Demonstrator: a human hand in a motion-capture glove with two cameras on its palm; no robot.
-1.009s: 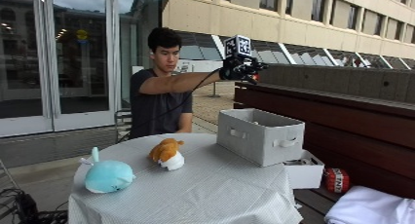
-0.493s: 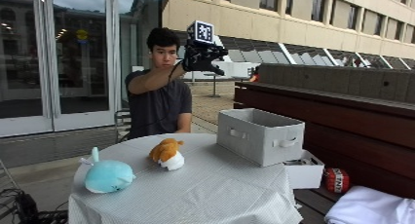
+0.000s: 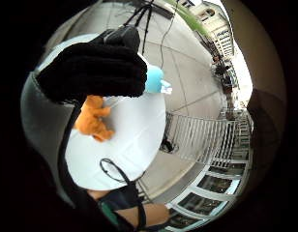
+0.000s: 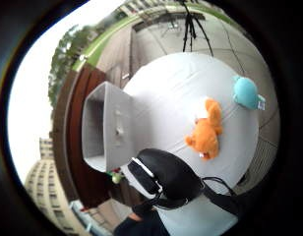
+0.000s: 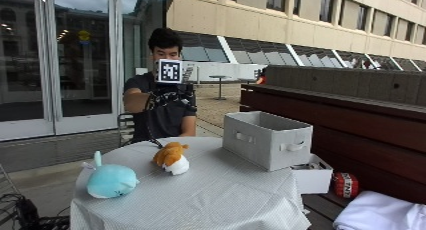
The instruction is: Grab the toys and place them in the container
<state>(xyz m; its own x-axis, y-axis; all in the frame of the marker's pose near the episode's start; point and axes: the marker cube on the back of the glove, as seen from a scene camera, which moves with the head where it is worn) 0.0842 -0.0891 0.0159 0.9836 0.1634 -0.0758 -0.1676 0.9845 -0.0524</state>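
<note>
On the round table with a white cloth point(image 5: 219, 200) lie an orange-and-white plush toy point(image 5: 171, 157) near the middle and a pale blue plush toy point(image 5: 110, 180) at the front left edge. The grey fabric container point(image 5: 266, 139) stands open-topped at the right side of the table. My gloved right hand point(image 5: 170, 96) hangs in the air in front of the person's chest, above the table's far side and behind the orange toy. Its fingers point(image 3: 93, 72) are loosely curled and hold nothing. The palm views look down on the orange toy point(image 4: 205, 135), the blue toy point(image 4: 246, 92) and the container point(image 4: 105, 125).
A small white box point(image 5: 313, 177) and a red object point(image 5: 345, 184) sit beside the table on the right, below a long wooden bench wall point(image 5: 346, 120). A white bundle point(image 5: 383, 217) lies at the lower right. A tripod point(image 4: 191, 24) stands on the pavement beyond the table.
My gloved hand has swung from high above the container leftwards and down, and is now in front of the person's chest. The toys and the container have not moved.
</note>
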